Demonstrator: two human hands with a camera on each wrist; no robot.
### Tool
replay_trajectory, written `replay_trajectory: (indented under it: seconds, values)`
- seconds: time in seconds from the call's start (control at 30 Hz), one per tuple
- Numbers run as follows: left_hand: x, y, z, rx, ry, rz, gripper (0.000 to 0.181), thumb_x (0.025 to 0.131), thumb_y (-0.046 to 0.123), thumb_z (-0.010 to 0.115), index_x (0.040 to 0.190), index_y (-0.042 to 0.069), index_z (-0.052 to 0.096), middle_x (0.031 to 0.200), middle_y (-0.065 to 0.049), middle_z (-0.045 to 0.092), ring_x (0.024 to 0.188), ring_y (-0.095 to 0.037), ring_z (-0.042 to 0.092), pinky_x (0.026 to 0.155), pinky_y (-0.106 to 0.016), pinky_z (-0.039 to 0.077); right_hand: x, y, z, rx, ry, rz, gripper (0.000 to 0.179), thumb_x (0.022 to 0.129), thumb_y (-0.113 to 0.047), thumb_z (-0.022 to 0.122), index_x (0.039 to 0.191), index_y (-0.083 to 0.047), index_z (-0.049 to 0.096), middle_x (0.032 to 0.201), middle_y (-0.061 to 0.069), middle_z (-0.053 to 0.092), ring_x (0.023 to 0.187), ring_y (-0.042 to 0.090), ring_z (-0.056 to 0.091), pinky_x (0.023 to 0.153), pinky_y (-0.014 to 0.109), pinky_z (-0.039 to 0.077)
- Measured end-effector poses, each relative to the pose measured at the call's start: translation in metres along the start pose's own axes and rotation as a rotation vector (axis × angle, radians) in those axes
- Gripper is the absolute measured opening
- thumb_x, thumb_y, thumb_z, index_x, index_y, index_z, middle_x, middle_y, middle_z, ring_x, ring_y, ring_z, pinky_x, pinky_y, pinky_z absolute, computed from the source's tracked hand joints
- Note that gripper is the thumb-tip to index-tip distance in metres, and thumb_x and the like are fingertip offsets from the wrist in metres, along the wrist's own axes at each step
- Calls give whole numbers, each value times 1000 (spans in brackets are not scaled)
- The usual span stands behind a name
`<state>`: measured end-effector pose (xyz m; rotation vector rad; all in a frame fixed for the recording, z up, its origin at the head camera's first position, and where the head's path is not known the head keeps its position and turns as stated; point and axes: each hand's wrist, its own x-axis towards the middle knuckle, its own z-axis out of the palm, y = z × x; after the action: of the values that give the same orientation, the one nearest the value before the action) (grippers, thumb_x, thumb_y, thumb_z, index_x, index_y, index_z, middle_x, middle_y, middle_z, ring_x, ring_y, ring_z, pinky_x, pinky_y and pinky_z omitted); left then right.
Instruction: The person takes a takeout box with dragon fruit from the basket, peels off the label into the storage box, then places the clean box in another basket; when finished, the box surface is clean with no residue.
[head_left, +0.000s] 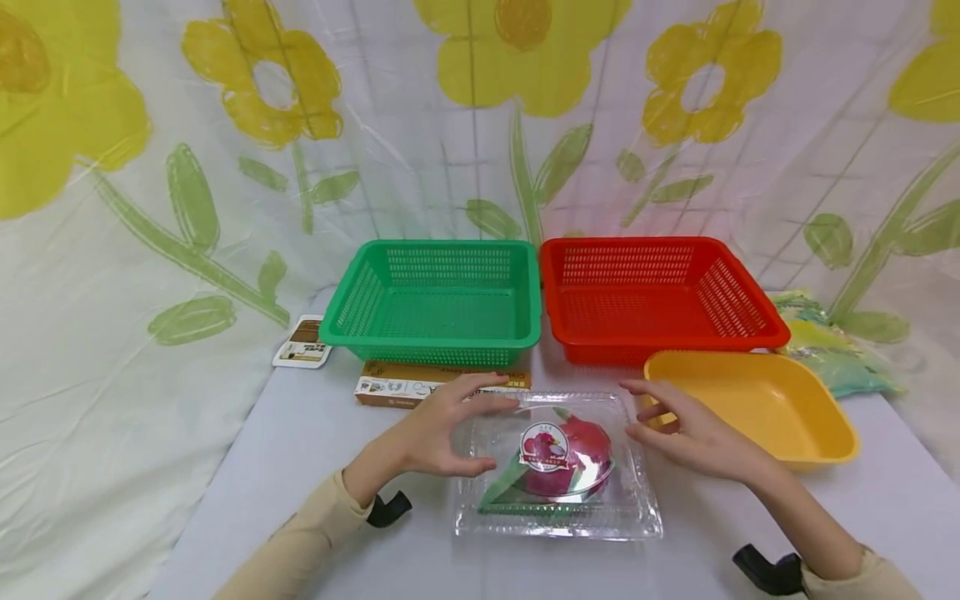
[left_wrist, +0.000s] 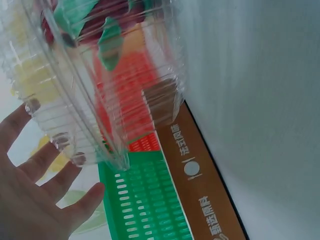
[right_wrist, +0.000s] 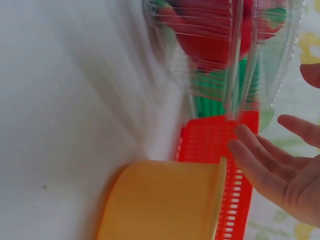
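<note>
A clear plastic clamshell box lies on the white table in front of me, its lid down. Inside it shows a red dragon fruit with green tips, under a round label on the lid. My left hand is at the box's left side, fingers spread; in the left wrist view its fingertips are right at the rim. On the other side, my right hand has its fingers loosely bent beside the box's right edge, with nothing in its grasp.
A green basket and a red basket stand side by side at the back. The yellow tub sits right of my right hand. A brown flat box, a small card and a green-yellow bag lie near them.
</note>
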<state>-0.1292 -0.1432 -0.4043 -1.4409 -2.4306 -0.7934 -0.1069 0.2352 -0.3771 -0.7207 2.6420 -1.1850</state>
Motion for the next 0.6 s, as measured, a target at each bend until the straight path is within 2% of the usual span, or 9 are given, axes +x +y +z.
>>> replay_trajectory:
  seconds: [0.17,0.3,0.43,0.6]
  values:
    - [0,2,6,-4,-28,-15,72,78,54,72,141,26,52,151,-6,40,138,-23,38,104,-50,42,6,-8,-1,-70,63,-23,55,91,-24,70,141,-11,50,122,11,59,105,27,62,81,37,57]
    - [0,2,9,-7,-38,-8,71,79,56,69,141,26,53,150,-8,41,138,-23,38,105,-49,42,13,-14,0,-137,112,-79,51,89,-20,73,136,-10,55,116,6,61,102,26,62,81,42,58]
    - [0,2,12,10,-39,10,73,79,57,68,142,26,52,148,-11,43,137,-23,39,104,-49,43,19,-19,2,-169,136,-131,48,88,-18,74,132,-9,58,115,3,62,99,24,64,80,41,58]
    - [-2,3,13,19,-46,-1,74,78,58,68,142,24,52,150,-10,42,137,-22,39,103,-50,44,24,-24,6,-147,131,-166,46,87,-21,75,130,-10,59,117,2,63,99,21,65,80,37,58]
